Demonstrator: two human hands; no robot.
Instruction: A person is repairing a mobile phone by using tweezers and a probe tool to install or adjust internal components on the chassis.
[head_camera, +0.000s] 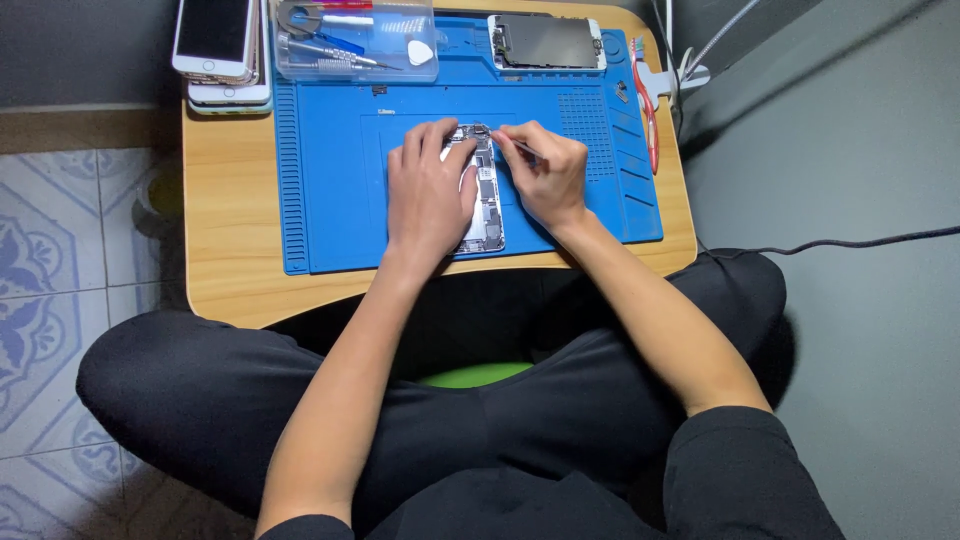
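At mat centre: opened phone (487, 205), back shell up, boards and connectors exposed, long axis running away from the body. Left hand (427, 190) laid flat over its left half, fingers spread and pressing down, thumb on the upper edge; pinning, not gripping. Right hand (545, 170) closed in a pencil pinch on tweezers (505, 141), tip touching the phone's top end near a small connector.

Judged best handled thus: keep left palm weight steady so shell cannot skate on the mat; keep tool low and shallow, work from wrist resting on the mat, lift small parts straight up rather than prying sideways against the board.

Outward: blue mat (330, 200) with ribbed left border and grid of small trays at right. Detached screen (547, 43) in top recess, dark face, white frame. Clear tool box (355, 40) at top left, rectangular, holding drivers and a white pick; no label readable. Red-handled tool (648, 110) along right margin. Stack of phones (220, 50) on table's (235, 260) far left corner, white-faced, pale edges. No signs or printed packaging made out elsewhere.
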